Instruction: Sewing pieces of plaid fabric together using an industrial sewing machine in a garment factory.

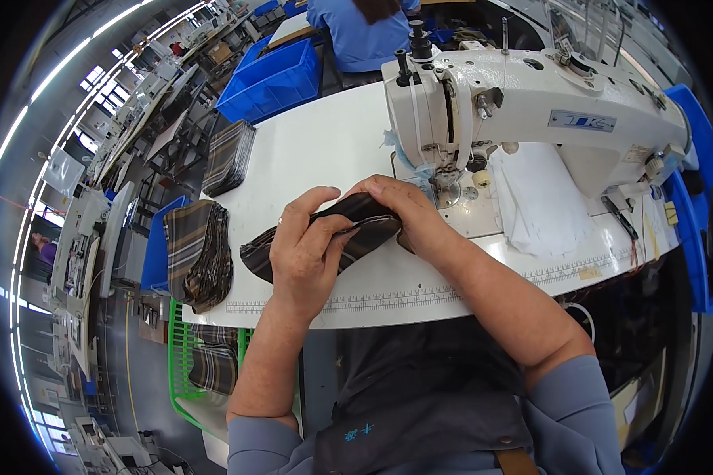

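Both hands grip a dark striped fabric piece above the front of a white sewing table. My left hand pinches its near, folded edge between thumb and fingers. At the fabric's right end, my right hand has its fingers wrapped over the upper edge. Part of the cloth's left end spreads out past my left hand. Just beyond my right hand stands the needle area of a white sewing machine; the fabric is apart from the needle.
Two stacks of striped fabric pieces, one farther back and one nearer, lie along the table's left edge. White cloth lies under the machine arm. A green basket stands below left, a blue bin behind. A person in blue sits beyond.
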### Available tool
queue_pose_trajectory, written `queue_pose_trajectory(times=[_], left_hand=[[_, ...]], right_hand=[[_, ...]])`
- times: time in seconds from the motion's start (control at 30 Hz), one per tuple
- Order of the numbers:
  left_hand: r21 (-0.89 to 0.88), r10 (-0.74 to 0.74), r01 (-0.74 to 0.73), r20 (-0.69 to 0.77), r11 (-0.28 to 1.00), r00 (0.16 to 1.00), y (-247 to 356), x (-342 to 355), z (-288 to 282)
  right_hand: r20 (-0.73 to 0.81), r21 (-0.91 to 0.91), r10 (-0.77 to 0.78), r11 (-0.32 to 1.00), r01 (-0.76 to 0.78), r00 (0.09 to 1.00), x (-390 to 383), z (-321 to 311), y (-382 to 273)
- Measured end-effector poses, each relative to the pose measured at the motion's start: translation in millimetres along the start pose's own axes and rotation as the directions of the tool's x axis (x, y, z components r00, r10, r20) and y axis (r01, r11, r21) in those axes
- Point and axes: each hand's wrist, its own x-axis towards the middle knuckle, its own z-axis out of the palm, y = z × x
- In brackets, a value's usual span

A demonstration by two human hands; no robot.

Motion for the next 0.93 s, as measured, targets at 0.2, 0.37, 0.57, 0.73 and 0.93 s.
queue_pose_trajectory(times=[0.2, 0.37, 0.57, 0.73, 0.93], left_hand=[[0.009, 0.033, -0.033, -0.014, 0.999, 0.999, -3, -1, 3], [0.056, 0.112, -0.112, -0.005, 0.992, 0.994, -6, -1, 1], [-0.008, -0.001, 0.0, -0.129, 1.0, 0.992, -4, -12, 10], [0.306, 0.154, -0.11, -0.123, 0.946, 0.98, -5, -3, 1], [0.028, 0.018, -0.013, -0.187, 1.0, 0.982, -13, -16, 11]], right_hand=[[0.034, -0.044, 0.0, 0.999, 0.001, 0.999, -1, -1, 1], [-0.031, 0.02, 0.035, 0.999, -0.034, 0.999, 0, -3, 6], [-0.045, -0.046, 0.067, 0.997, -0.069, 0.997, 1, -3, 4], [-0.005, -0.046, 0.07, 0.996, -0.07, 0.998, 0, -4, 6], [0.076, -0.094, 0.017, 0.996, -0.01, 0.997, 0, -5, 6]])
